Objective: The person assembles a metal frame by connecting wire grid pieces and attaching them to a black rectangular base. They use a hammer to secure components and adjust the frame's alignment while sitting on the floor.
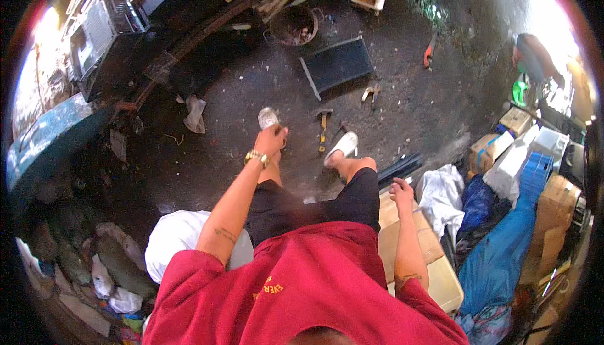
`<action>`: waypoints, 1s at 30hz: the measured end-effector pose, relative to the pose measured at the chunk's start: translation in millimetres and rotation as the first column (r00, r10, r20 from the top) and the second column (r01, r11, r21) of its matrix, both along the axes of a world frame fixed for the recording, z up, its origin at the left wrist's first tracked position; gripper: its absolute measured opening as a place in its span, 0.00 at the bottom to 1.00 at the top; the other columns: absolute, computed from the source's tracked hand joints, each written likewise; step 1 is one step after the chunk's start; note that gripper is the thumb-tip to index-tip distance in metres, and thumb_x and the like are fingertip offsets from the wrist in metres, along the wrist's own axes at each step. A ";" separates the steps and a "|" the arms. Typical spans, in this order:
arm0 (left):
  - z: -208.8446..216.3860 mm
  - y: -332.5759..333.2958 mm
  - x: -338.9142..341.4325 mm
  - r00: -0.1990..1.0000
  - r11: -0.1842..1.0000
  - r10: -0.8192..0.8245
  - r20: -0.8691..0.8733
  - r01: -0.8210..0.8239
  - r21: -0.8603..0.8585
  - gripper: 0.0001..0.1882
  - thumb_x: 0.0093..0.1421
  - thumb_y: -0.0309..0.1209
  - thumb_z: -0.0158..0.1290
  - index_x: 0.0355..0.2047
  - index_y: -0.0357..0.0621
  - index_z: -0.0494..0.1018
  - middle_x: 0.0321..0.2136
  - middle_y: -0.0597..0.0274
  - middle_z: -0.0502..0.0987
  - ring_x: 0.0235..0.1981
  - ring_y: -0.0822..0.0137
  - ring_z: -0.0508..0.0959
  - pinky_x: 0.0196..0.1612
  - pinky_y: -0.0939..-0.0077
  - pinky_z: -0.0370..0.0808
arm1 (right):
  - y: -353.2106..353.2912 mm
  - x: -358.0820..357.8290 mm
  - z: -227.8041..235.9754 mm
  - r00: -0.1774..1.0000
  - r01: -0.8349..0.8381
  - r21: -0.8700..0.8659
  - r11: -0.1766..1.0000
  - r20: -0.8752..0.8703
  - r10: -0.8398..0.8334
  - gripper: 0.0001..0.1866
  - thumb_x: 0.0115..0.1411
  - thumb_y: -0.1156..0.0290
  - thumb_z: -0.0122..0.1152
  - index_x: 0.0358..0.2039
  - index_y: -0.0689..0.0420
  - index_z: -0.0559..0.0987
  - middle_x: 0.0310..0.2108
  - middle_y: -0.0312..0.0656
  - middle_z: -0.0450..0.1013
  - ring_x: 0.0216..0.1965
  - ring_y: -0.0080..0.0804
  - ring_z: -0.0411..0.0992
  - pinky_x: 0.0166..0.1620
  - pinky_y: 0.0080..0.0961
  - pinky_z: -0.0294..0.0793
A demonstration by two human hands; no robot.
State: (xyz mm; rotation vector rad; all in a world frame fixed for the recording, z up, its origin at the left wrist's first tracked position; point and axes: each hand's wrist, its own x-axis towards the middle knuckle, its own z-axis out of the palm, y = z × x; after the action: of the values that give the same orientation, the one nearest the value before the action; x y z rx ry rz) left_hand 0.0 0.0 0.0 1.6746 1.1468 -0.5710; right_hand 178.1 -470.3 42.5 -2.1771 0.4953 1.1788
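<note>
Gripping clear jar [268,117] — left hand [270,140]; right hand [401,189] loosely curled on box [434,263]; hammer [323,128] near

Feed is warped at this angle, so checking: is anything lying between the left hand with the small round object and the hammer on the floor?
Nothing visible does. The left hand holds a small round object; the hammer lies to its right, apart from it, with only bare dark floor between them. The foot in a white sandal sits beyond the hammer.

Small clear rounded container [268,117], tilted above dark floor.
</note>
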 end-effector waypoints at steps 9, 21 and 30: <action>-92.6 52.2 -20.3 0.977 0.968 -0.213 -0.012 0.212 0.132 0.18 0.62 0.44 0.52 0.37 0.39 0.76 0.27 0.57 0.81 0.24 0.66 0.79 0.32 0.67 0.76 | 166.3 -59.9 -177.8 0.881 -0.444 0.148 0.884 0.250 0.401 0.17 0.60 0.65 0.58 0.46 0.59 0.77 0.38 0.47 0.78 0.38 0.37 0.77 0.42 0.30 0.74; -298.3 23.1 100.9 0.994 0.969 0.074 0.078 -0.053 -0.243 0.39 0.57 0.60 0.53 0.57 0.42 0.64 0.53 0.52 0.71 0.47 0.58 0.72 0.44 0.56 0.74 | 242.4 80.8 -441.1 0.793 -0.253 0.094 0.963 0.590 0.151 0.23 0.59 0.57 0.59 0.49 0.59 0.76 0.44 0.52 0.75 0.47 0.42 0.74 0.51 0.33 0.71; -359.6 -4.6 132.9 0.951 0.876 0.231 0.203 -0.113 -0.469 0.44 0.60 0.50 0.55 0.66 0.38 0.48 0.61 0.45 0.59 0.61 0.45 0.62 0.52 0.46 0.71 | 200.8 271.3 -544.7 0.512 -0.345 -0.381 0.858 0.689 0.512 0.29 0.61 0.53 0.54 0.55 0.62 0.71 0.56 0.57 0.66 0.58 0.54 0.64 0.60 0.44 0.63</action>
State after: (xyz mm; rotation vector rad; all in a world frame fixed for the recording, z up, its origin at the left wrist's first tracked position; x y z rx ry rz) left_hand 132.9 -4.6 -359.6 1.1861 0.8814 -0.4513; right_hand 449.4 -269.4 -502.2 -2.8016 -0.3690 0.2601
